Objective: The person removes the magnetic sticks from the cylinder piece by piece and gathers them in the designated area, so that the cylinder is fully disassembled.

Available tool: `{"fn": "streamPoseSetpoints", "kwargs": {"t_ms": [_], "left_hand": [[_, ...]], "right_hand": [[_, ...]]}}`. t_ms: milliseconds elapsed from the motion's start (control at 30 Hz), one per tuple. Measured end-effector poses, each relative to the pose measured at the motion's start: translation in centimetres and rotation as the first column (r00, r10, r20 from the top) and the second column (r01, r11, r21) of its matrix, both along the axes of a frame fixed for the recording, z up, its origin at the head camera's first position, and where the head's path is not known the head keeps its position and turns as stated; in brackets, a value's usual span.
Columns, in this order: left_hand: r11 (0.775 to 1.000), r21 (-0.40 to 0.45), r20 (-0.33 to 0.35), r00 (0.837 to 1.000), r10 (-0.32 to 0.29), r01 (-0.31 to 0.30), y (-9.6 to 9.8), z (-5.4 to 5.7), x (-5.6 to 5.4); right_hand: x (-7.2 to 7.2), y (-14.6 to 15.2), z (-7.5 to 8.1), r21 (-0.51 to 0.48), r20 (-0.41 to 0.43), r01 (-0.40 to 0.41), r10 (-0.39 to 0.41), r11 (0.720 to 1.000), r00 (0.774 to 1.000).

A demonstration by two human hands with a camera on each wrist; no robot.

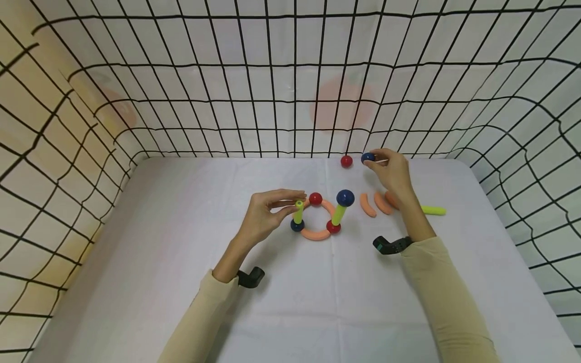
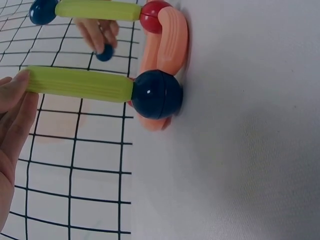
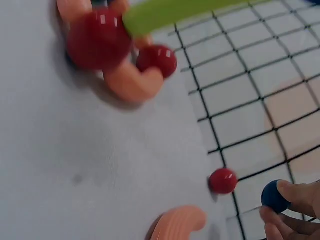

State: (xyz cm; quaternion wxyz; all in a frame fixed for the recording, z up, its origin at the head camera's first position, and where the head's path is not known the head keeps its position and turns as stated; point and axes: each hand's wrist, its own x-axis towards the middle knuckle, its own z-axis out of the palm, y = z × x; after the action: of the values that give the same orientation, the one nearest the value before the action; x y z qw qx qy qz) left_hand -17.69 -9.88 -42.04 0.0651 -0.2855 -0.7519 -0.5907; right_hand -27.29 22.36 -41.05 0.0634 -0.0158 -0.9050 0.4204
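Note:
A ring of orange curved pieces (image 1: pixel 316 235) joined by red and blue balls lies on the white table. From its left dark blue ball (image 2: pixel 157 94) a green rod (image 2: pixel 80 84) stands up. My left hand (image 1: pixel 263 214) pinches that rod near its top. On the right red ball (image 1: pixel 333 227) of the ring stands another green rod (image 1: pixel 338 215), slightly tilted in the head view and capped by a large blue ball (image 1: pixel 345 197). Farther back and right, my right hand (image 1: pixel 393 174) pinches a loose blue ball (image 3: pixel 273 196) between thumb and fingers, above the table.
A loose red ball (image 1: pixel 346 161) sits at the back edge, left of my right hand. Several orange curved pieces (image 1: pixel 367 205) and a green rod (image 1: pixel 433 210) lie right of the ring, partly behind my right forearm. Black netting (image 1: pixel 295 102) borders the table's back and sides.

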Motion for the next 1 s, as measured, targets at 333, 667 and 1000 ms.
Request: {"fn": "streamPoseSetpoints", "kwargs": {"t_ms": [333,667,1000], "left_hand": [[1.000,0.002,0.024,0.999,-0.022,0.022,0.3,0.2,0.1],[1.000,0.003,0.033,0.999,-0.022,0.022,0.3,0.1,0.2],[1.000,-0.003,0.006,1.000,-0.021,0.021,-0.2,0.2,0.1]], "right_hand": [[-3.7,0.9,-2.7,0.023,0.148,-0.014,0.011,1.000,0.989],[-5.5,0.8,-4.0,0.004,0.204,0.028,-0.028,1.000,0.978],[-6.0,0.7,-4.4,-0.036,0.184,0.023,-0.016,0.999,0.983]]}}
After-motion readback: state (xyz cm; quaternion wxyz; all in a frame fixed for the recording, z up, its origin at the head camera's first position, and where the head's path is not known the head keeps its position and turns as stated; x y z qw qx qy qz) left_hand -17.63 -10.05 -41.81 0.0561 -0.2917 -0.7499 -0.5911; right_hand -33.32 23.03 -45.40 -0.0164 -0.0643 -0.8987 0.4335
